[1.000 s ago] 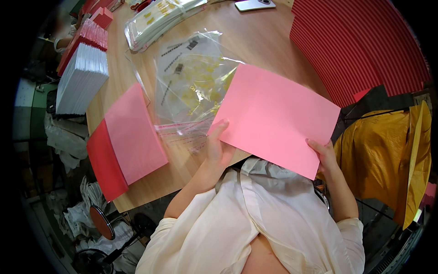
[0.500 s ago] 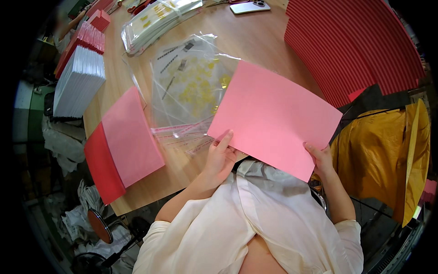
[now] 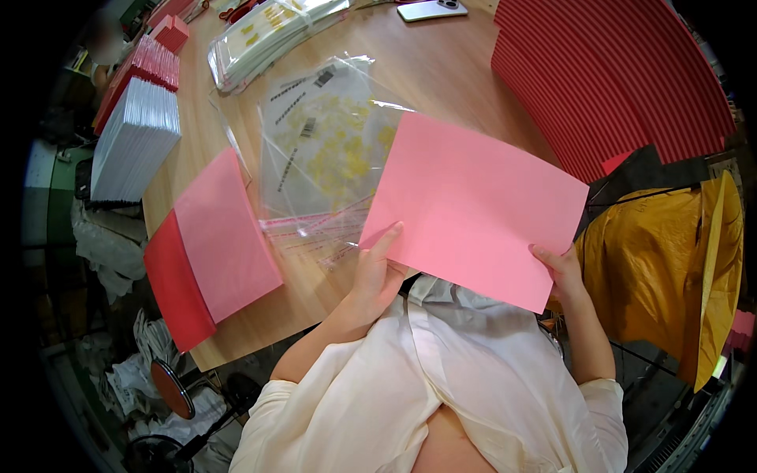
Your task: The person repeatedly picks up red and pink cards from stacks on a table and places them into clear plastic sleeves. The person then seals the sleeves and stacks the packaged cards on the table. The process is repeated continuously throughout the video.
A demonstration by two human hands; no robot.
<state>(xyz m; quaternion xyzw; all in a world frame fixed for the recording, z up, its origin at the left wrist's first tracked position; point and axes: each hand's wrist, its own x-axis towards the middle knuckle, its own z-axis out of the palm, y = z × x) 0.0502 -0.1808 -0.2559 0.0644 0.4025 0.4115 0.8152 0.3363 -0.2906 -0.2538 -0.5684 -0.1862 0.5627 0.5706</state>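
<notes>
A flat pink sheet (image 3: 477, 205), perhaps card or a stack of paper, is held over the table's near edge in both my hands. My left hand (image 3: 382, 264) pinches its lower left corner, thumb on top and fingers underneath. At its lower right edge my right hand (image 3: 558, 268) grips it the same way. Just left of the sheet lie clear plastic bags (image 3: 315, 158) with yellow print, overlapping one another. Farther left, a pink sheet or stack (image 3: 225, 236) rests with a red piece (image 3: 177, 284) showing along its left side.
A large stack of red pieces (image 3: 607, 79) stands at the right, above a yellow cloth or sack (image 3: 646, 260). White stacked pieces (image 3: 136, 138) line the table's left edge. Bundled plastic bags (image 3: 272, 39) and a phone (image 3: 432, 10) lie at the back.
The pink sheet has turned slightly clockwise, its upper left corner shifting left and down. My left hand still grips its corner, and my right hand has moved slightly with its edge.
</notes>
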